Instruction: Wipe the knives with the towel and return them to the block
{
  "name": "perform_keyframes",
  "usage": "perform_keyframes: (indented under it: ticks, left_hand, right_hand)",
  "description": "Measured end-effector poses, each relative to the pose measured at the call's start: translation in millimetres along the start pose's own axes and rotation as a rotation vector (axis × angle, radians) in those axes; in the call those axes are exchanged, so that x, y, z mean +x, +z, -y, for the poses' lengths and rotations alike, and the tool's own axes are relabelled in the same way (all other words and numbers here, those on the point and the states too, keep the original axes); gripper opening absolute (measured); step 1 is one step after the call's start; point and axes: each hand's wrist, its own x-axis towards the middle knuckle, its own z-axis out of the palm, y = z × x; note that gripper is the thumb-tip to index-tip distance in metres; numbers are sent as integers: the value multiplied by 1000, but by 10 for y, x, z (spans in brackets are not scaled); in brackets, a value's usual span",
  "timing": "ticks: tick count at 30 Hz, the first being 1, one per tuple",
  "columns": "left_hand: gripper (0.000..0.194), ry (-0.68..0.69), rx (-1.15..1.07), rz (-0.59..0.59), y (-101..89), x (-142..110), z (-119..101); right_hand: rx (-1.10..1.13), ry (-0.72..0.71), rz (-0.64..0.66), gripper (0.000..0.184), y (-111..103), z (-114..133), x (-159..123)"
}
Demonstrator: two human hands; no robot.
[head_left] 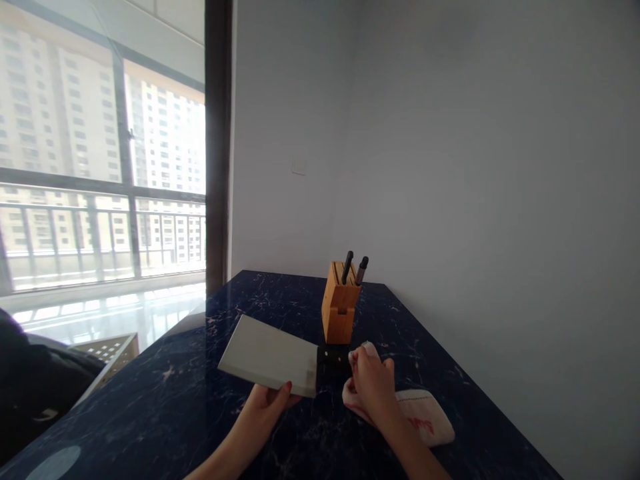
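A wide steel cleaver blade (267,353) lies nearly flat, raised over the dark marble counter (165,407), with its black handle (333,357) pointing right. My left hand (265,403) grips the blade's near edge close to the handle. My right hand (373,387) is shut on a white cloth with red lettering (420,417), and a bunched part of the cloth presses by the handle. The rest of the cloth trails over the counter. Part of the handle is hidden behind my right hand.
A wooden knife block (341,303) holding two dark-handled knives stands at the counter's far edge. A white wall (500,167) runs along the right side. A large window (100,147) at left shows a balcony railing and tower blocks. A dark object (30,380) sits low at left.
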Motion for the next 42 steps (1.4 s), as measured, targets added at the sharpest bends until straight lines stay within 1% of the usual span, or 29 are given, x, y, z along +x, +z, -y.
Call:
perform_keyframes:
  ticks: [3,7,10,13,16,20,25,29,33,35,38,40,42]
  left_hand:
    - [44,13,5,13,-10,-4,-7]
    - [45,-6,8,40,-39,11,-4]
    - [48,6,0,17,-34,9,16]
    - [49,16,-20,19,-5,-4,32]
    - [49,2,-17,38,10,-4,30]
    - [47,-1,62,57,-28,20,49]
    - [39,76,123,157,-92,40,151]
    - [36,117,156,218,-68,15,156]
    - [38,164,165,167,19,-51,91]
    - [38,179,160,153,55,-78,81]
    - [39,194,114,166,61,-74,115]
    - [40,173,61,173,30,-34,151]
    - [41,100,13,182,-19,25,173]
  right_hand:
    - [-66,13,24,15,10,-75,-3]
    - [-135,14,66,15,10,-91,3]
    - [-89,45,102,16,10,-95,13]
    - [-42,75,139,11,4,-74,15]
    - [-19,67,120,14,-8,21,3]
    - [64,3,75,13,-32,217,-9]
    - [202,-2,-4,14,-121,400,17]
    - [265,-101,-10,15,-190,473,15]
    - [213,-200,-1,20,-204,515,-7]
    - [162,-200,-7,21,-191,534,-20]
    - [113,-190,-5,22,-154,563,-50]
    - [99,-190,18,21,-129,579,-76]
    - [92,-179,47,21,-113,587,-103]
